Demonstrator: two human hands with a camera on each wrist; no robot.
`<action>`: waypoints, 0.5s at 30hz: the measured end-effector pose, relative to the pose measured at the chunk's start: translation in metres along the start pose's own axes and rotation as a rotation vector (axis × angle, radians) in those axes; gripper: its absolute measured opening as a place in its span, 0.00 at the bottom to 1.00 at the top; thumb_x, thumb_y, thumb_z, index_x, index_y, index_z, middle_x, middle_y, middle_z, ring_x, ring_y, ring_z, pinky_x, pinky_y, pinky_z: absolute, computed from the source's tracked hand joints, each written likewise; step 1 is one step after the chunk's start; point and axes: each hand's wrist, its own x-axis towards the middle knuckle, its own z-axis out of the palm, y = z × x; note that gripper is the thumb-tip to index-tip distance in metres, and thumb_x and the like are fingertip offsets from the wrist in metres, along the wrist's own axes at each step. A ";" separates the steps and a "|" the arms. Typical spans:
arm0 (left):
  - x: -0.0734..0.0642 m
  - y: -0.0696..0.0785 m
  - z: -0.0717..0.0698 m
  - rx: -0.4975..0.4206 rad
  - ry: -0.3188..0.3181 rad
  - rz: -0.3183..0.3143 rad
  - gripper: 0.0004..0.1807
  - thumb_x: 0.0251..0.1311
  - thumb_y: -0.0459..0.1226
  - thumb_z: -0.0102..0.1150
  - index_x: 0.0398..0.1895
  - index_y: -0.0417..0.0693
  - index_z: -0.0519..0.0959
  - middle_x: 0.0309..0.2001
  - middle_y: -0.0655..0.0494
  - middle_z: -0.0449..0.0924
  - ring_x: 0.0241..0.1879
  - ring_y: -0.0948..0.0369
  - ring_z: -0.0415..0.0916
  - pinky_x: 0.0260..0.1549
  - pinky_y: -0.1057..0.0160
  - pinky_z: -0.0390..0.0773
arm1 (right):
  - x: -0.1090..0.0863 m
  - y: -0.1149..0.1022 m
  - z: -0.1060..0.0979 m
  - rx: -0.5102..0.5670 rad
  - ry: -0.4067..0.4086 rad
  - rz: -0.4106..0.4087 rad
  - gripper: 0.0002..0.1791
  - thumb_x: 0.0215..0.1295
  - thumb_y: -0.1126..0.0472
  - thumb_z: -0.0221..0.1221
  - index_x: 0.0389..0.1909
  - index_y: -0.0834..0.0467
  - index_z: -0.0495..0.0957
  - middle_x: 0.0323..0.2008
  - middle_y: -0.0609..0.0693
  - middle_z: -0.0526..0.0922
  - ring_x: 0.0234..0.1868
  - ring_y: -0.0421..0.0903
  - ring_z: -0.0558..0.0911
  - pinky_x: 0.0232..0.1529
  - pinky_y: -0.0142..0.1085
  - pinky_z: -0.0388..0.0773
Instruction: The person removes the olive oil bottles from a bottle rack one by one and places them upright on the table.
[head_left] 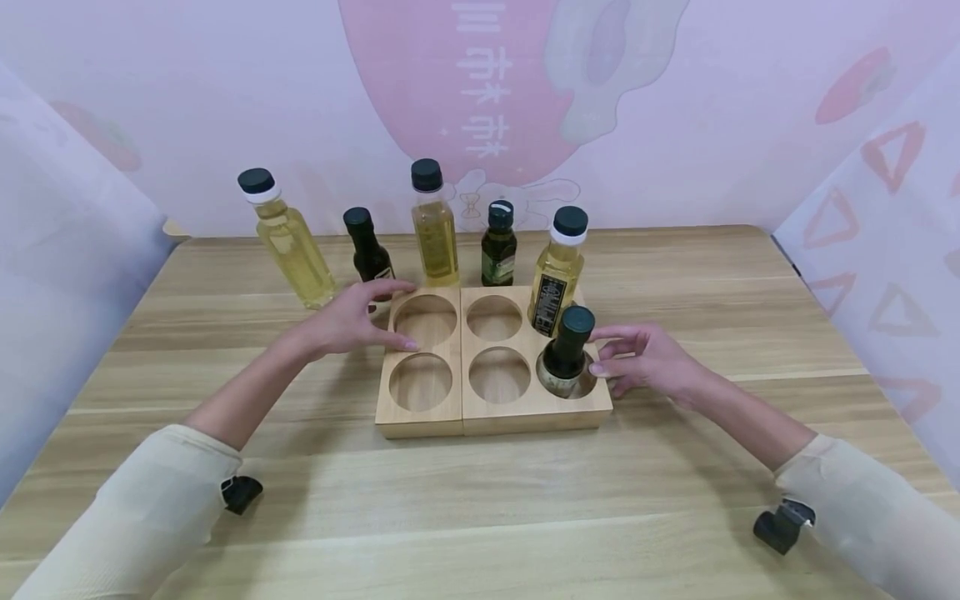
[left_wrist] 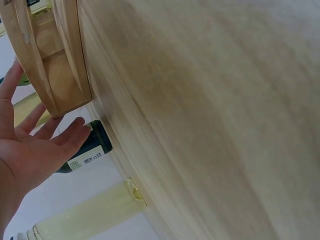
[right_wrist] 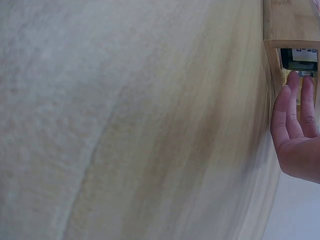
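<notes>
A low light-wood bottle rack [head_left: 487,421], made of two butted blocks with round holes, stands mid-table. The left hand [head_left: 348,321] grips its left end, thumb on top and index finger along the back corner; the left wrist view shows the other fingers at the rack's hollow end [left_wrist: 62,82]. The right hand [head_left: 648,362] holds the right end, thumb at the top edge, fingertips [right_wrist: 293,80] at the opening below. In the right column, a dark bottle with a green cap [head_left: 567,350] leans in the front hole, and a yellow oil bottle [head_left: 558,267] fills the back one.
Behind the rack are a tall oil bottle [head_left: 435,229] and a small dark green bottle [head_left: 498,250]. A black-capped dark bottle [head_left: 369,254] stands beyond the left hand, with another tall oil bottle [head_left: 296,250] farther left. A printed cloth [head_left: 712,167] backs the table.
</notes>
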 end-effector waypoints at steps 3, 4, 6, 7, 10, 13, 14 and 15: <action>0.000 0.000 0.000 -0.013 -0.003 -0.008 0.45 0.55 0.39 0.80 0.74 0.39 0.68 0.74 0.40 0.66 0.76 0.38 0.57 0.72 0.33 0.61 | 0.000 0.000 0.000 0.004 0.000 0.000 0.22 0.62 0.72 0.68 0.56 0.55 0.83 0.37 0.49 0.82 0.29 0.42 0.83 0.32 0.40 0.88; 0.000 0.000 0.000 -0.012 -0.004 -0.014 0.45 0.55 0.39 0.80 0.75 0.40 0.68 0.74 0.40 0.66 0.76 0.38 0.57 0.71 0.33 0.62 | 0.000 -0.001 0.000 0.005 -0.004 -0.001 0.21 0.62 0.72 0.68 0.56 0.55 0.83 0.37 0.49 0.83 0.29 0.42 0.83 0.32 0.40 0.88; -0.001 0.001 0.000 -0.003 -0.007 -0.021 0.46 0.55 0.40 0.80 0.75 0.40 0.67 0.75 0.40 0.66 0.76 0.38 0.57 0.71 0.34 0.63 | 0.000 0.000 -0.001 0.009 -0.002 0.002 0.21 0.62 0.72 0.68 0.55 0.55 0.82 0.36 0.49 0.82 0.29 0.42 0.83 0.32 0.40 0.88; -0.001 0.001 0.001 0.004 -0.008 -0.023 0.46 0.55 0.41 0.80 0.75 0.40 0.67 0.75 0.40 0.66 0.76 0.38 0.57 0.71 0.34 0.63 | 0.000 0.000 -0.001 0.010 -0.002 0.004 0.21 0.62 0.72 0.68 0.55 0.55 0.82 0.36 0.49 0.82 0.29 0.42 0.83 0.32 0.40 0.88; 0.000 0.002 0.001 0.019 -0.011 -0.021 0.47 0.54 0.42 0.80 0.75 0.40 0.67 0.75 0.40 0.65 0.76 0.37 0.57 0.71 0.34 0.63 | 0.001 0.000 -0.001 0.008 0.002 0.010 0.21 0.62 0.72 0.68 0.56 0.57 0.82 0.36 0.49 0.82 0.28 0.43 0.83 0.32 0.40 0.88; 0.000 0.001 0.001 0.019 -0.010 -0.017 0.47 0.54 0.41 0.80 0.75 0.40 0.67 0.75 0.40 0.65 0.76 0.37 0.56 0.71 0.34 0.63 | 0.001 0.000 0.000 0.003 0.004 0.009 0.21 0.62 0.72 0.68 0.56 0.58 0.81 0.36 0.49 0.82 0.29 0.43 0.84 0.32 0.40 0.88; 0.001 0.001 0.001 0.019 -0.010 -0.013 0.47 0.54 0.41 0.81 0.75 0.40 0.67 0.75 0.40 0.65 0.75 0.37 0.57 0.71 0.34 0.63 | 0.001 0.000 0.000 0.002 0.004 0.008 0.21 0.62 0.72 0.68 0.56 0.58 0.81 0.37 0.49 0.82 0.29 0.43 0.84 0.32 0.40 0.88; 0.002 0.000 0.001 0.022 -0.009 -0.007 0.47 0.54 0.41 0.81 0.74 0.39 0.67 0.75 0.39 0.66 0.75 0.36 0.57 0.71 0.34 0.63 | 0.000 0.000 0.000 0.002 0.004 0.007 0.21 0.62 0.72 0.68 0.56 0.58 0.81 0.37 0.49 0.82 0.29 0.43 0.84 0.32 0.40 0.88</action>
